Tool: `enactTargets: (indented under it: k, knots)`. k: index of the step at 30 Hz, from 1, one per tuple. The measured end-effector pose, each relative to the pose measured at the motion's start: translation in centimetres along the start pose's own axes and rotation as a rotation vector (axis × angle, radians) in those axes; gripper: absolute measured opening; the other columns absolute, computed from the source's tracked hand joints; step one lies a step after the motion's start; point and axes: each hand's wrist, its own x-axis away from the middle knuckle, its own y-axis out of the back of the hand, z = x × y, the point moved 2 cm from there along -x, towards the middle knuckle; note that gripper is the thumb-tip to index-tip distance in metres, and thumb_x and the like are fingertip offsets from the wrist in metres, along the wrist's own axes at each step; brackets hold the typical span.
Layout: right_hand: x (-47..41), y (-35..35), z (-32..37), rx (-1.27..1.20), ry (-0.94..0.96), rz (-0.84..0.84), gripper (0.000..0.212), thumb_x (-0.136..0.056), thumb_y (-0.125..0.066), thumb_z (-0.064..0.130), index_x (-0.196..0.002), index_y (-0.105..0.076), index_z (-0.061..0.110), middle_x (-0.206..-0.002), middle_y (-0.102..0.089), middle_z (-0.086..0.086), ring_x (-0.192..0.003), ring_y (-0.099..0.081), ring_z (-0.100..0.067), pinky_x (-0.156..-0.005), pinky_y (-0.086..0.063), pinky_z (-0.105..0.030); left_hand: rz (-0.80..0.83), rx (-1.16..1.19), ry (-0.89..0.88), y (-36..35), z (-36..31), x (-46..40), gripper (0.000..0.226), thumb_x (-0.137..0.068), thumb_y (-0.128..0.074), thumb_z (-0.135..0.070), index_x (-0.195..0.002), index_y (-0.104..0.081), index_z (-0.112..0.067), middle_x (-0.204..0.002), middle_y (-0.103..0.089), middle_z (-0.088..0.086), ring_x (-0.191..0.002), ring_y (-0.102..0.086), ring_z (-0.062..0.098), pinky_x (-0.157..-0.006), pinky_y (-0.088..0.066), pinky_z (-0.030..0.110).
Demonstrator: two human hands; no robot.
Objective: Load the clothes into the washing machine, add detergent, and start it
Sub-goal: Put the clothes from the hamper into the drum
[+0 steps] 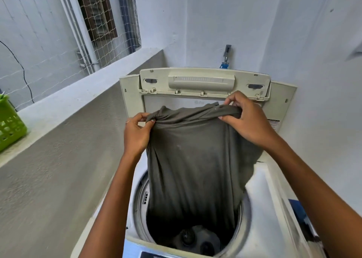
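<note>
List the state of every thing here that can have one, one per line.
Washing machine lid: raised, standing open.
Drum: open, garment's lower end hanging into it.
Grey garment: held up by its top edge, not yet dropped in.
Left hand: gripping the garment's left corner.
Right hand: gripping the garment's right corner.
Green basket: upright on the ledge; contents cannot be seen.

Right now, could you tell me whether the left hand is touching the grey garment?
Touching: the head view shows the left hand pinching the grey garment's bunched top corner.
</note>
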Motion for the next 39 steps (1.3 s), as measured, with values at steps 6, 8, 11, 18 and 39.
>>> enactTargets:
  k: [6, 8, 11, 18, 39]
  knots:
    - [0.7, -5.2, -3.9, 0.130, -0.004, -0.016, 0.020, -0.085, -0.060, 0.010, -0.103, -0.053, 0.017, -0.098, -0.064, -0.003, -0.092, -0.059, -0.027, -0.078, -0.048, -0.042, -0.092, -0.201, 0.101, -2.5, 4.3, 1.5, 0.018, -0.091, -0.055, -0.027, -0.104, -0.065, -0.021, -0.095, -0.068, 0.007, -0.090, -0.063, 0.028, -0.074, -0.047, 0.032]
    - [1.7, -7.5, -6.3, 0.128, -0.078, 0.041, 0.023, -0.086, -0.056, 0.004, -0.107, -0.053, 0.013, -0.110, -0.062, -0.007, -0.102, -0.059, -0.028, -0.083, -0.048, -0.041, -0.016, -0.242, 0.141, -3.7, 6.3, 2.6, 0.019, -0.093, -0.052, -0.023, -0.109, -0.062, -0.020, -0.107, -0.069, 0.006, -0.098, -0.063, 0.029, -0.084, -0.049, 0.036]
    - [4.2, -11.0, -10.6, 0.144, -0.234, 0.343, 0.025, -0.089, -0.053, 0.008, -0.112, -0.051, 0.018, -0.119, -0.056, -0.007, -0.109, -0.055, -0.027, -0.090, -0.045, -0.041, 0.265, -0.333, 0.162, -5.6, 10.3, 4.0, 0.030, -0.097, -0.047, -0.017, -0.126, -0.055, -0.020, -0.134, -0.057, 0.006, -0.121, -0.054, 0.028, -0.101, -0.040, 0.034]
    - [10.9, -13.6, -14.7, 0.205, -0.403, 0.837, 0.036, -0.091, -0.058, 0.025, -0.125, -0.055, 0.015, -0.132, -0.053, -0.004, -0.122, -0.049, -0.020, -0.102, -0.039, -0.030, 0.820, -0.377, 0.370, -7.1, 15.1, 9.2, 0.059, -0.098, -0.049, -0.027, -0.150, -0.022, -0.022, -0.157, -0.024, 0.007, -0.142, -0.028, 0.025, -0.115, -0.026, 0.032]
    - [22.9, 2.4, -16.1, -0.418, -0.727, 0.108, 0.015, -0.092, -0.058, 0.018, -0.105, -0.063, 0.021, -0.103, -0.065, 0.007, -0.096, -0.061, -0.010, -0.080, -0.050, -0.017, 0.995, -0.114, -0.036, -21.5, 0.1, 23.6, 0.026, -0.097, -0.049, -0.028, -0.123, -0.050, -0.032, -0.118, -0.057, -0.012, -0.100, -0.057, 0.003, -0.083, -0.044, 0.012]
